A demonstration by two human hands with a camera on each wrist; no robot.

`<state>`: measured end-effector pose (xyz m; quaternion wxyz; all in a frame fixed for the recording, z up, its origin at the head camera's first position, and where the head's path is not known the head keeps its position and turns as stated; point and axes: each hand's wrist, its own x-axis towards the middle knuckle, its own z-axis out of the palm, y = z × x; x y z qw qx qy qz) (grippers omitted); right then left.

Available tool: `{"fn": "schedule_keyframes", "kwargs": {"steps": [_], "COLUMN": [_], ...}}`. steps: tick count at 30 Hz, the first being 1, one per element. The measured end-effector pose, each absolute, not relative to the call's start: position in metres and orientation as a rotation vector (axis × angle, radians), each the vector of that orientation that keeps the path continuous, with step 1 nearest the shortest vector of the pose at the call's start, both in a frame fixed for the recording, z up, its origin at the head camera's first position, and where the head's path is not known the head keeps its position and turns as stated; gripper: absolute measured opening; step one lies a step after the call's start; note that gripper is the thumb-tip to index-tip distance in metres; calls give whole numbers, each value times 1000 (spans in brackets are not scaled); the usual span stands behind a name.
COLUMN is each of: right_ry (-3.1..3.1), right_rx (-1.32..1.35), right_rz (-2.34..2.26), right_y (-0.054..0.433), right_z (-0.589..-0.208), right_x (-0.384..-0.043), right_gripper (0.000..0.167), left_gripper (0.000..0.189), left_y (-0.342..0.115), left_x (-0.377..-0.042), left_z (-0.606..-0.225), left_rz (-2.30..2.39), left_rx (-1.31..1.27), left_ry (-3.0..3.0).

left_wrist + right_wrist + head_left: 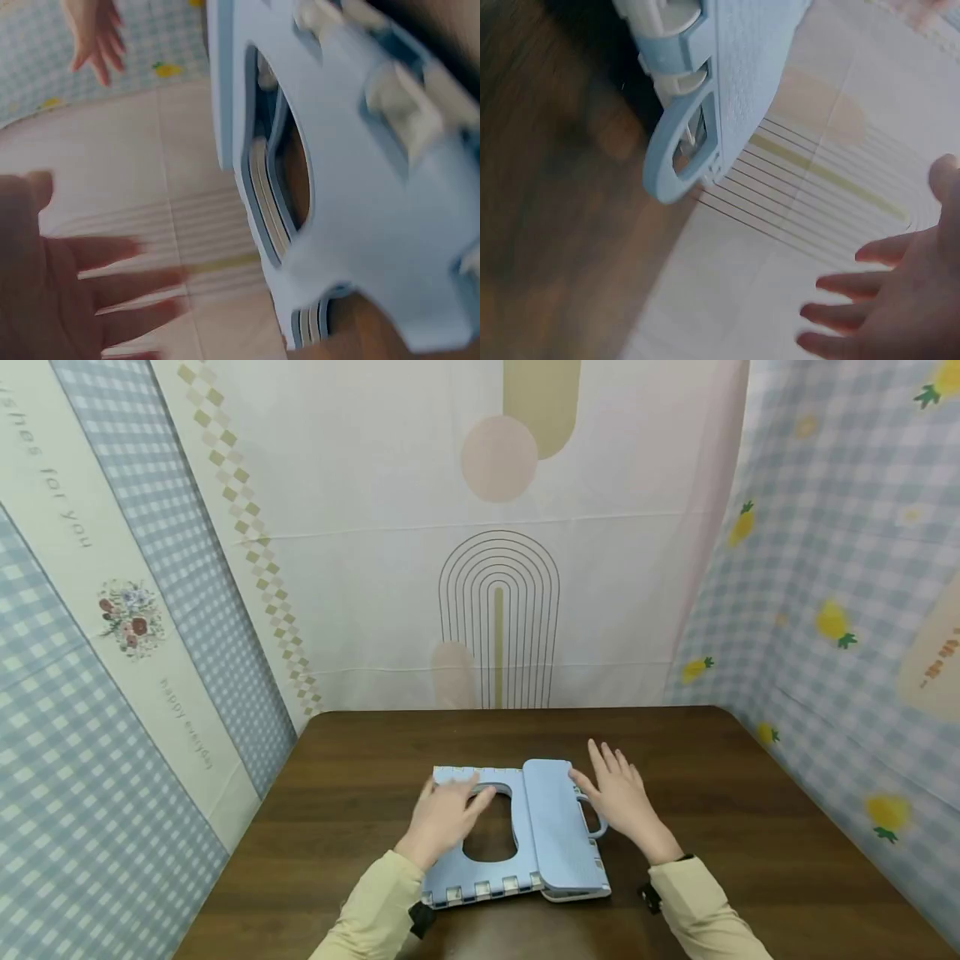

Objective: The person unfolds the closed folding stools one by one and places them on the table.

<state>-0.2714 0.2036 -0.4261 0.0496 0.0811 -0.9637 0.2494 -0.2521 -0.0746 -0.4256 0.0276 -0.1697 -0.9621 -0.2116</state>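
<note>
A light-blue plastic folding step stool (557, 835) lies on the table, with a large rounded opening in its left part. A loop handle (660, 169) sticks out from its right side. My left hand (442, 817) is above the left part, fingers spread and holding nothing. Beside the right panel, near the handle, my right hand (621, 797) has its fingers extended and grips nothing. Both wrist views show the stool's edge with pale hinge pieces (405, 105) and a gap between it and the fingers. Whether the left hand touches the frame is unclear in the head view.
The dark brown wooden table (360, 760) reaches back to a pale printed cloth (360, 610). Blue checked cloths hang at left (75, 693) and right (810, 693). Black bands (422, 918) are on both wrists.
</note>
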Motion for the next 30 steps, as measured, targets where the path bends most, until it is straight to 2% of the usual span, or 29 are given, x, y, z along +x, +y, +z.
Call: {"fn": "schedule_keyframes", "kwargs": {"steps": [5,9,16,20,24,30], "right_ry": [-3037,-3064,-2844,-2783,-2769,-2703], "right_rx": [151,8,-129,-188,-207,-143], "right_rz": [1154,1422,1972,2017,1941,2107], "right_y": [223,234,235,234,232,227], "right_z": [-443,-460,-482,-487,-489,-487], "right_x": [-284,-290,-290,-290,-294,-293], "right_gripper": [79,80,61,52,51,48], "left_gripper": [59,61,55,53,53,48], "left_y": [-62,-54,-49,-45,-41,-36], "left_x": [-234,-222,-214,-213,-214,-217], "left_z": [-436,-444,-453,-459,-463,-468], "left_rz": [-696,-580,-474,-412,-328,-288], "left_rx": [-757,-818,-813,-813,-805,-791], "left_ry": [-3126,-3174,-3164,-3129,-3107,-3099]}}
